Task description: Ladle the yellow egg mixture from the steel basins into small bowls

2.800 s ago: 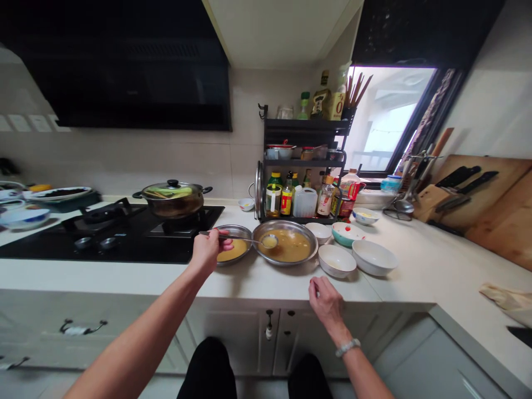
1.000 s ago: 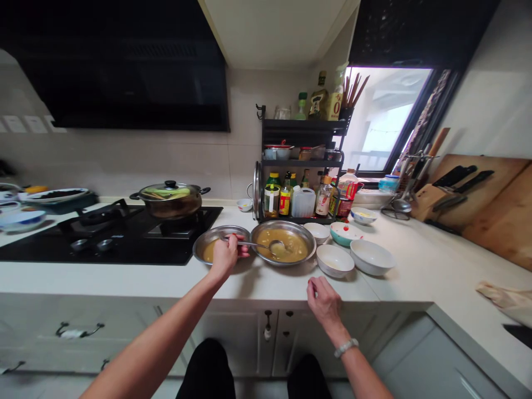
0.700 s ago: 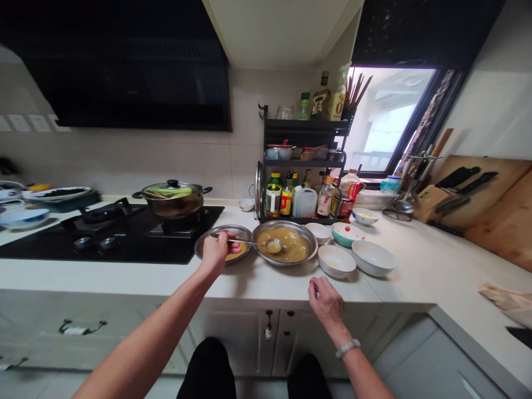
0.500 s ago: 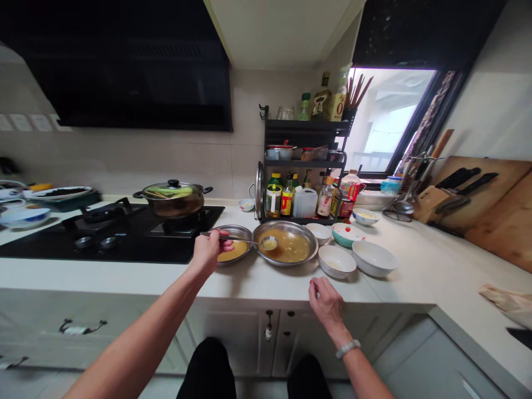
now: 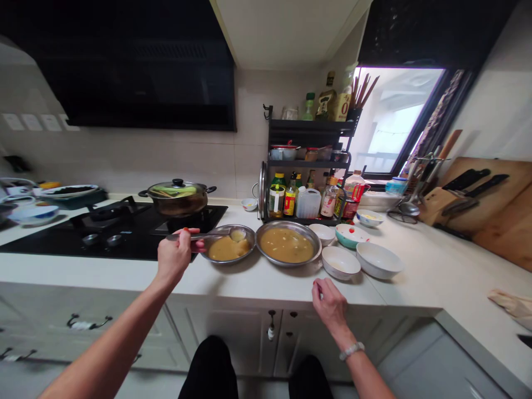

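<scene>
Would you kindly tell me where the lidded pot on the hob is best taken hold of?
By its two side handles, one hand from each side, kept level: they stick out left and right of the pot, while the knob would probably lift only the lid. The left hand holds a spoon.

Yellow-brown liquid [image 5: 226,249] is shown in the silver small dish [image 5: 228,262], the silver large dish [image 5: 318,249] and the silver spoon [image 5: 208,235]. One white bowl [image 5: 341,262] is left plain, while the teal bowl [image 5: 346,243] is patterned with red spots. The hob [image 5: 128,235] is coloured black.
</scene>
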### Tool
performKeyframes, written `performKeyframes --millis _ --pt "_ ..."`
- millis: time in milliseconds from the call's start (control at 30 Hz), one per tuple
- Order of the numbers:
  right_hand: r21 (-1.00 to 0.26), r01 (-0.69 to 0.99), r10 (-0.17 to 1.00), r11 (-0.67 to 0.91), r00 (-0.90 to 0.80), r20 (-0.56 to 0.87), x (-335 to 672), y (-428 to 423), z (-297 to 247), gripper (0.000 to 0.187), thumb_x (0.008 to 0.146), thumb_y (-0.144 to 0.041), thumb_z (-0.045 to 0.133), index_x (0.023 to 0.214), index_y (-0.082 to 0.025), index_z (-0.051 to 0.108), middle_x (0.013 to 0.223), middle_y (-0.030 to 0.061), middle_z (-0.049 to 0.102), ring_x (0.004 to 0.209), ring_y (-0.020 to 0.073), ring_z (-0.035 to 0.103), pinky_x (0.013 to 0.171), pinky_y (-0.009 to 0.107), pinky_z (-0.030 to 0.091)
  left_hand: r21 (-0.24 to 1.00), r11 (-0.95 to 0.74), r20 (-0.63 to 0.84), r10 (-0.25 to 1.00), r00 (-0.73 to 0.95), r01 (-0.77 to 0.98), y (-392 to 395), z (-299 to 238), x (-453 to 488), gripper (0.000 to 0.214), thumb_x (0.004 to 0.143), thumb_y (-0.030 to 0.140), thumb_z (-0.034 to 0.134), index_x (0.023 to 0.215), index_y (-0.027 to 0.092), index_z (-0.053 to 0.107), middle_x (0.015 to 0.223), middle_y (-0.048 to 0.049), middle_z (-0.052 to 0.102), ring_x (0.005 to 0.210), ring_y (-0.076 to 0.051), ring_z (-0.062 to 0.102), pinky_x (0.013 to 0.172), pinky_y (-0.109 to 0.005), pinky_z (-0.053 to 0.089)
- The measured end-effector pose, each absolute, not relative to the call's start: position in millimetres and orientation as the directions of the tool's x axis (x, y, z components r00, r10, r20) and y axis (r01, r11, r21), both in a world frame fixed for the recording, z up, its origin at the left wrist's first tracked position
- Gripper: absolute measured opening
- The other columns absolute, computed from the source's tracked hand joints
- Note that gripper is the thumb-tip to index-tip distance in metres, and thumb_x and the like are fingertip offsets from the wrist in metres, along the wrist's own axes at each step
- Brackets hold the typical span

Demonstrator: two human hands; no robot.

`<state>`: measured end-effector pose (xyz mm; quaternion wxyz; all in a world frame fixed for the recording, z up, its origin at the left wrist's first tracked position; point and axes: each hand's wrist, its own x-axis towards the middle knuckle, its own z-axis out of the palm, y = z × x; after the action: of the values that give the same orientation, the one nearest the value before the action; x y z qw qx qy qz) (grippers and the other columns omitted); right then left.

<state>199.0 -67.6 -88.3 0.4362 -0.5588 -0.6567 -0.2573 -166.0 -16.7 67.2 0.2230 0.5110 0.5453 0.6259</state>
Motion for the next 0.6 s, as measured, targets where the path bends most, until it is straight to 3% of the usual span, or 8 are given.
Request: performKeyframes --millis 133,233,300,367,467,600 --pt "-0.146 0.959 0.509 0.242 0.003 0.861 199 -67 -88 0.020 0.089 -0.019 0.043 0.077 -0.019 0.058 0.065 0.0011 0.052 0.059 0.0130 0.048 0.057 0.025 0.034 0.575 -0.414 0.685 0.716 -0.138 0.706 -23 51 -175 0.036 0.087 0.035 0.037 0.094 0.015 0.065 0.059 -0.0030 0.068 0.057 -0.018 0.067 0.059 -0.026 0.051" --pt "-0.147 0.959 0.502 0.243 0.005 0.865 199 -68 -88 0.020 0.089 -0.018 0.043 0.077 -0.019 0.058 0.065 0.0011 0.052 0.059 0.0129 0.049 0.057 0.025 0.034 0.334 -0.529 0.794 0.604 0.069 0.780 -22 42 -176 0.032 0.087 0.033 0.038 0.095 0.016 0.064 0.075 -0.0068 0.071 0.065 -0.016 0.067 0.064 -0.025 0.051" --pt "-0.147 0.960 0.499 0.240 0.008 0.867 199 -68 -88 0.020 0.089 -0.018 0.043 0.076 -0.019 0.058 0.065 0.0011 0.051 0.059 0.0131 0.048 0.057 0.025 0.034 0.281 -0.566 0.819 0.562 0.114 0.775 -21 42 -173 0.031 0.087 0.032 0.039 0.095 0.016 0.064 0.081 -0.0083 0.071 0.067 -0.015 0.067 0.066 -0.025 0.051" --pt "-0.148 0.960 0.500 0.238 0.010 0.866 199 -67 -89 0.020 0.090 -0.018 0.043 0.076 -0.019 0.058 0.065 0.0012 0.052 0.059 0.0133 0.048 0.058 0.025 0.033 0.333 -0.549 0.821 0.569 0.051 0.767 -22 45 -165 0.031 0.088 0.031 0.037 0.095 0.016 0.064 0.075 -0.0064 0.070 0.064 -0.015 0.066 0.065 -0.025 0.050" --pt "-0.151 0.959 0.505 0.241 0.009 0.863 199 -67 -90 0.020 0.090 -0.018 0.043 0.077 -0.019 0.058 0.065 0.0014 0.051 0.059 0.0134 0.048 0.058 0.025 0.034 0.542 -0.489 0.743 0.660 -0.116 0.683 -24 52 -145 0.036 0.090 0.033 0.034 0.097 0.015 0.064 0.059 -0.0019 0.068 0.057 -0.015 0.066 0.060 -0.024 0.050" --pt "-0.151 0.957 0.510 0.247 0.004 0.860 199 -67 -89 0.020 0.090 -0.018 0.043 0.076 -0.019 0.058 0.064 0.0012 0.051 0.059 0.0136 0.048 0.058 0.025 0.034 0.671 -0.510 0.648 0.757 -0.091 0.538 -24 53 -112 0.038 0.090 0.037 0.035 0.097 0.014 0.064 0.058 -0.0028 0.068 0.057 -0.017 0.067 0.057 -0.025 0.051"
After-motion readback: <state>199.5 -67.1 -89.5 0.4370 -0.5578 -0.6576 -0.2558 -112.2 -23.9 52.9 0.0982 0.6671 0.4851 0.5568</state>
